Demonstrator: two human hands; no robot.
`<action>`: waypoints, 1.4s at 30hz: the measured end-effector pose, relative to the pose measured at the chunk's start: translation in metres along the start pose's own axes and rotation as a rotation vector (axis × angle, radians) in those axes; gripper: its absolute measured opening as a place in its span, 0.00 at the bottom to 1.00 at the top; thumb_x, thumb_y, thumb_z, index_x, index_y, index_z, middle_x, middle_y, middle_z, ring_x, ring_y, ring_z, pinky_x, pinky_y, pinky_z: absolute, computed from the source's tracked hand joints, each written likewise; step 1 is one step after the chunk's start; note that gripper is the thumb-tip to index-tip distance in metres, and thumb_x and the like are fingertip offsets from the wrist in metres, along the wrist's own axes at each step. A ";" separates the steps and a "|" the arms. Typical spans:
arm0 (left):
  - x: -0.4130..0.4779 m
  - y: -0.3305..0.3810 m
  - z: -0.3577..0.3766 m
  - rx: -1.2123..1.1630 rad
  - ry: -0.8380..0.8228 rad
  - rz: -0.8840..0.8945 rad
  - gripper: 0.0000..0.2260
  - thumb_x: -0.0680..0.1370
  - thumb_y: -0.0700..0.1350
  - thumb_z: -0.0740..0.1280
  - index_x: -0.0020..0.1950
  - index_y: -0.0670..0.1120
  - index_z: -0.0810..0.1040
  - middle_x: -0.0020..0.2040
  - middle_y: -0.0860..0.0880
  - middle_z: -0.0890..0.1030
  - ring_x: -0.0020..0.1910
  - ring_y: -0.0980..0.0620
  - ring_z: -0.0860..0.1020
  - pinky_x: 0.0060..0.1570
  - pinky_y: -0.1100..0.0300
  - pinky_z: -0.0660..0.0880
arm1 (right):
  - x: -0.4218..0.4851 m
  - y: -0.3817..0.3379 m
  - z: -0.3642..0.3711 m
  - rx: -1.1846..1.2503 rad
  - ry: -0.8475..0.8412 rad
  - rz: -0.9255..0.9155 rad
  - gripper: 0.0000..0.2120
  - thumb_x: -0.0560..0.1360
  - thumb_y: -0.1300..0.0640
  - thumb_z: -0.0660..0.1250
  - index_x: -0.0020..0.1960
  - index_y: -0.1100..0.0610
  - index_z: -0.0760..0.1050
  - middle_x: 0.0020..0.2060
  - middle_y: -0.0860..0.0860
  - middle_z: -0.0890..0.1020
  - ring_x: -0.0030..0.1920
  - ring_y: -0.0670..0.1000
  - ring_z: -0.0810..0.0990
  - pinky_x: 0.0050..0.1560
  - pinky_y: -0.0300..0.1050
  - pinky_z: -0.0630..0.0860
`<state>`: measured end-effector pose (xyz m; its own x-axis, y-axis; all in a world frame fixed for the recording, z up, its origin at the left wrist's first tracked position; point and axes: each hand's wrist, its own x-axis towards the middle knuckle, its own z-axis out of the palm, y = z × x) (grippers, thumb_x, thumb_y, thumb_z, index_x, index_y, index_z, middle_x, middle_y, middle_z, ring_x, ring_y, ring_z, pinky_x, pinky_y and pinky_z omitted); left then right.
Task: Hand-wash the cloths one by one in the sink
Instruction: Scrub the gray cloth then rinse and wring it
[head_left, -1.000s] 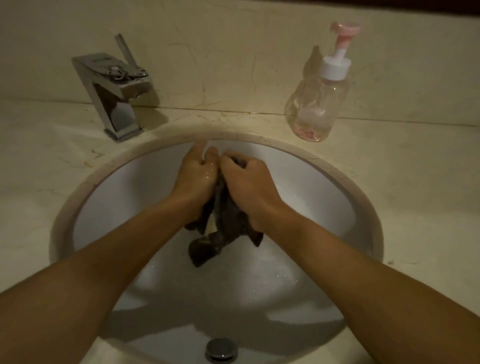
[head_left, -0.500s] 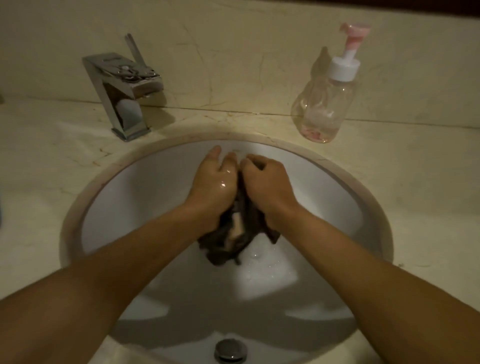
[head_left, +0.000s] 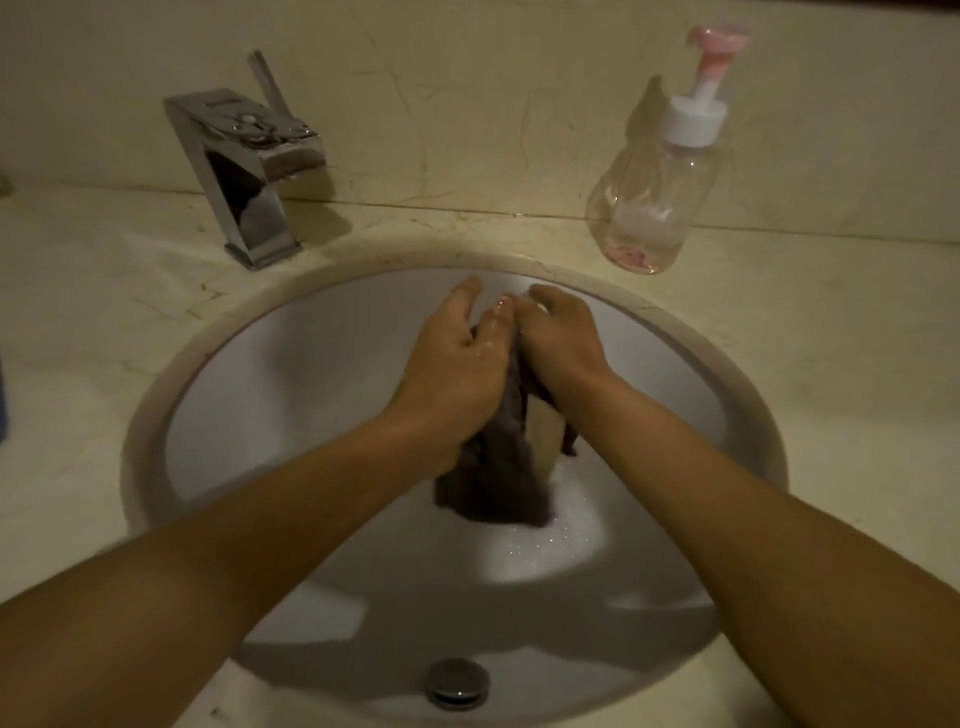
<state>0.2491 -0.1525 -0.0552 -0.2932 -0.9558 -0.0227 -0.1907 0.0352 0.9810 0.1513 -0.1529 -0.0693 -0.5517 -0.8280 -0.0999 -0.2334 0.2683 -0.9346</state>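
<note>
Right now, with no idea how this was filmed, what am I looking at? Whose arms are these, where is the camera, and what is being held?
There is no machine here. A person wears a camera on the head, so you look down along both bare arms. The left hand and right hand together grip a bunched dark cloth over a white sink with suds in it. On the counter behind stand a chrome tap and a clear pump bottle. The metal drain sits at the basin's near side.

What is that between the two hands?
A dark cloth, pressed between the left hand and right hand over the sink, seen in the head view.
</note>
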 end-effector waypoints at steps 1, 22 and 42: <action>-0.001 -0.001 -0.001 -0.012 0.002 -0.009 0.24 0.85 0.53 0.59 0.81 0.53 0.59 0.78 0.49 0.65 0.75 0.49 0.67 0.73 0.50 0.67 | -0.005 -0.004 -0.001 -0.014 -0.026 0.018 0.36 0.70 0.35 0.61 0.69 0.57 0.76 0.64 0.58 0.81 0.63 0.60 0.80 0.68 0.60 0.75; 0.036 -0.008 -0.031 -0.026 0.078 -0.122 0.18 0.84 0.51 0.61 0.74 0.50 0.71 0.65 0.51 0.77 0.58 0.53 0.77 0.48 0.67 0.76 | -0.024 -0.014 0.004 0.141 -0.158 -0.071 0.34 0.80 0.40 0.68 0.80 0.53 0.63 0.73 0.53 0.74 0.65 0.50 0.77 0.62 0.44 0.78; 0.048 -0.051 -0.036 1.448 -0.681 -0.197 0.38 0.70 0.70 0.68 0.73 0.50 0.69 0.73 0.46 0.70 0.69 0.43 0.72 0.67 0.51 0.70 | 0.018 0.032 -0.013 -1.444 -0.652 -0.329 0.43 0.70 0.46 0.77 0.80 0.43 0.61 0.77 0.51 0.61 0.75 0.59 0.62 0.69 0.59 0.66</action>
<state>0.2789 -0.2103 -0.0995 -0.4238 -0.6917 -0.5847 -0.8386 0.5437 -0.0354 0.1231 -0.1530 -0.0968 -0.0001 -0.8964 -0.4433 -0.9935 -0.0504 0.1022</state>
